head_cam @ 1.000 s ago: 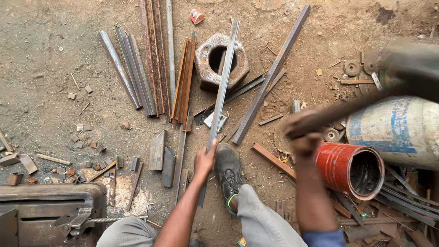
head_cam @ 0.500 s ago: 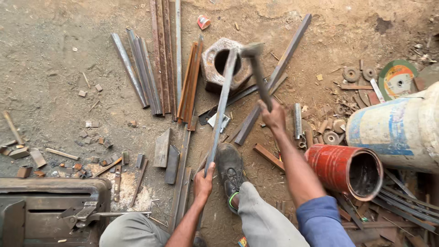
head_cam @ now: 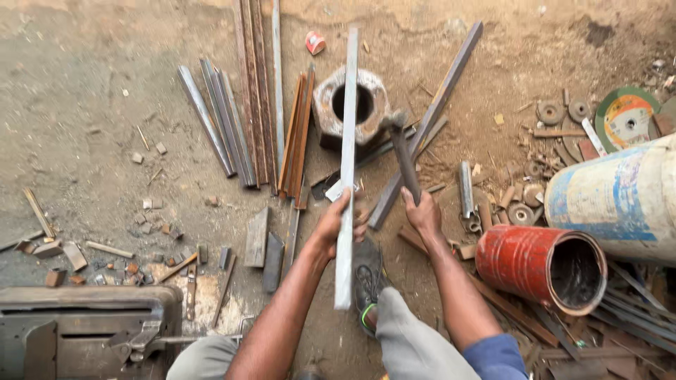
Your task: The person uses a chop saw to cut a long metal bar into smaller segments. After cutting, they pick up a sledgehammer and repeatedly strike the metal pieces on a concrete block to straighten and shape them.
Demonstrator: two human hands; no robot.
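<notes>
Item: flat steel bar (head_cam: 347,169), long and grey; its far part lay across the heavy metal ring (head_cam: 350,105), its near end reached back past the shoe (head_cam: 367,281).

Left hand (head_cam: 336,226): fingers wrapped tight round the bar, nearer than the ring.

Right hand (head_cam: 422,211): closed round the handle of the hammer (head_cam: 401,151); a second before, the hammer was raised high and blurred; half a second before, partway down; now its head sat low at the ring's right edge, just beside the bar; whether it touched the bar could not be told; judged, a blow at or near its end, the bar unmoved on the ring.

Right of the ring: red drum (head_cam: 542,267) on its side; left of the ring: loose steel strips (head_cam: 232,105).
</notes>
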